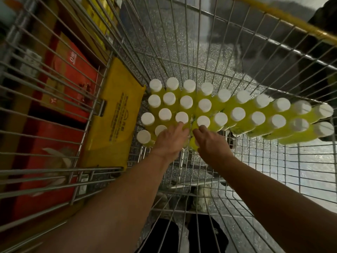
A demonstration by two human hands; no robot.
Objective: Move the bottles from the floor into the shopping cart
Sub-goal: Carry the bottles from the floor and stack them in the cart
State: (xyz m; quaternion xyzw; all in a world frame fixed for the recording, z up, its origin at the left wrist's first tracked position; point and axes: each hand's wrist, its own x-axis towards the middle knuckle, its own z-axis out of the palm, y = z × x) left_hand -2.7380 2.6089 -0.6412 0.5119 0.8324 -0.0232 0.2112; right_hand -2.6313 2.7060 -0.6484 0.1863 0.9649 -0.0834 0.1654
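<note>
— Well, how will these bottles (204, 105) handle?
— Full of liquid, I judge, so hefty for their size, with stiff plastic and smooth sides that are likely slick. I'd grip round the body under the white cap (182, 117), not the cap itself.
— Where are they?
— Standing packed in the shopping cart (273, 161), ahead of both hands and under the fingertips.
— Your hands?
— Both arms reach down, palms down. My left hand (170, 140) lies over bottles, fingers forward at a cap. My right hand (212, 143) is just beside it, fingers bent down. Whether either grips one, I cannot tell.
</note>
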